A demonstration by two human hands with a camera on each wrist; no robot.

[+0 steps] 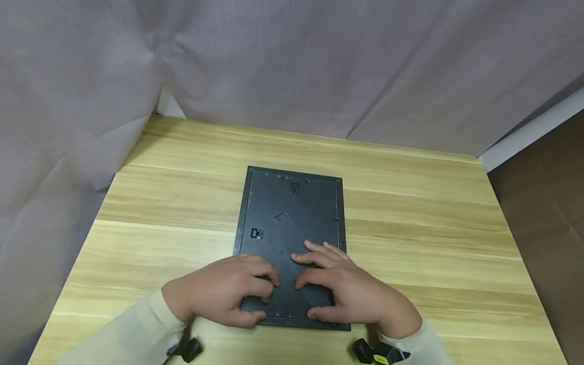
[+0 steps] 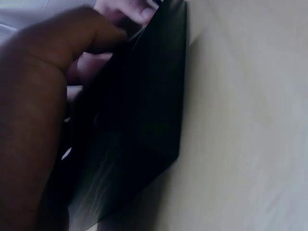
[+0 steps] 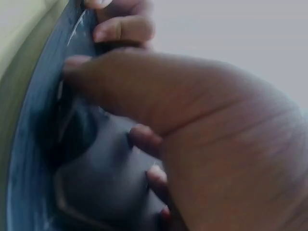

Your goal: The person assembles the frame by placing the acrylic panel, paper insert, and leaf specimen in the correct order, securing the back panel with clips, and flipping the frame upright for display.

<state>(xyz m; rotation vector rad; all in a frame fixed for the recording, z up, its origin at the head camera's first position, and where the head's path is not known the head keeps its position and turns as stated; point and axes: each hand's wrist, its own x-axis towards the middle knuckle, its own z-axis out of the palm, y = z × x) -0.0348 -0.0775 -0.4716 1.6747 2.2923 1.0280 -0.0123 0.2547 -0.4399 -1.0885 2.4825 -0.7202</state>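
A black picture frame (image 1: 315, 208) lies back side up on the table, with two small metal hangers and a folded-down stand strip on its backing. Bent fingers of my left hand (image 1: 228, 290) touch the backing at its lower left, the thumb near the bottom edge. My right hand (image 1: 353, 291) rests on the lower right with its fingers spread and the thumb by the bottom rim. In the left wrist view the frame's dark edge (image 2: 154, 96) shows beside the hand. Close up, the right thumb (image 3: 120, 82) lies at the inner rim.
The wood-grain table (image 1: 433, 228) extends around the frame on all sides. Grey cloth (image 1: 283, 66) hangs along the back and left. A brown panel (image 1: 547, 192) stands at the right. Each wrist carries a small black device (image 1: 365, 351).
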